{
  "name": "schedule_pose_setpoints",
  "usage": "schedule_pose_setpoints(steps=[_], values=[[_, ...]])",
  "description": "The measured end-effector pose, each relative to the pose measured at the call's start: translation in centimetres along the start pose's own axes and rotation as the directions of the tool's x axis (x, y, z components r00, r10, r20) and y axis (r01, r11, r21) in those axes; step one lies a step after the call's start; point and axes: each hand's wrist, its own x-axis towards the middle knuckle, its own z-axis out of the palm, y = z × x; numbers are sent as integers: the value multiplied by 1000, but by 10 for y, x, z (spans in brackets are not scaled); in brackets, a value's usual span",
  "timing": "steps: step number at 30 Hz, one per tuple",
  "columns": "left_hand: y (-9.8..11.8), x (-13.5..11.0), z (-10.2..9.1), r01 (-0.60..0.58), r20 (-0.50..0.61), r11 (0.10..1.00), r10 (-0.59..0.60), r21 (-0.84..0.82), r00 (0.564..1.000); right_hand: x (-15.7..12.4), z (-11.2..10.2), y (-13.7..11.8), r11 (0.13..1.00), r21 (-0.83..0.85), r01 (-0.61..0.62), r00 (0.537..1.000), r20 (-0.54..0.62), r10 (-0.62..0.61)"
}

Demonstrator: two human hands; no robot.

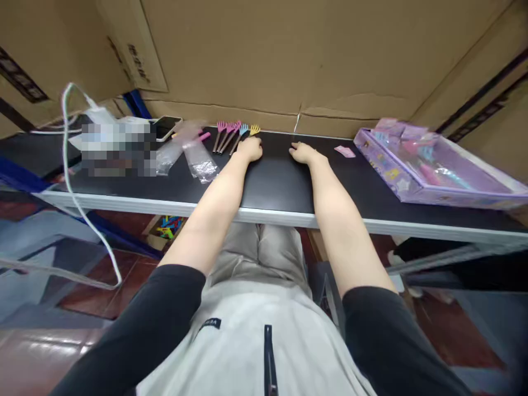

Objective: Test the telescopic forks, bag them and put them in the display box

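Observation:
My left hand (249, 148) rests palm down on the black tabletop (277, 184), over the rod of a yellow back scratcher (254, 130) whose claw head shows beyond it. Its fingers bend inward, and whether they grip the rod is hidden. Just left lie a blue back scratcher (243, 129) and several pink back scratchers (221, 127) with metal rods, side by side, heads toward the cardboard. My right hand (304, 153) lies on the tabletop, fingers slightly bent and apart, holding nothing. A small pink packet (345, 151) lies to its right.
A purple display box (406, 175) with packaged items stands at right. Clear plastic bags (198, 159), a phone (168, 127) and a white cable (66, 143) occupy the left. Cardboard walls (256, 55) rise behind. Below, a box holds colourful pieces (169, 225).

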Motion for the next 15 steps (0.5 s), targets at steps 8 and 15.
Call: schedule_pose_setpoints(steps=[8, 15], values=[[-1, 0, -2, 25, -2, 1000, -25, -5, 1000, -5, -4, -2, 1000, 0, -15, 1000, 13, 15], [-1, -1, -2, 23, 8, 999, -23, -37, 1000, -6, -4, -4, 1000, -5, -20, 1000, 22, 20]])
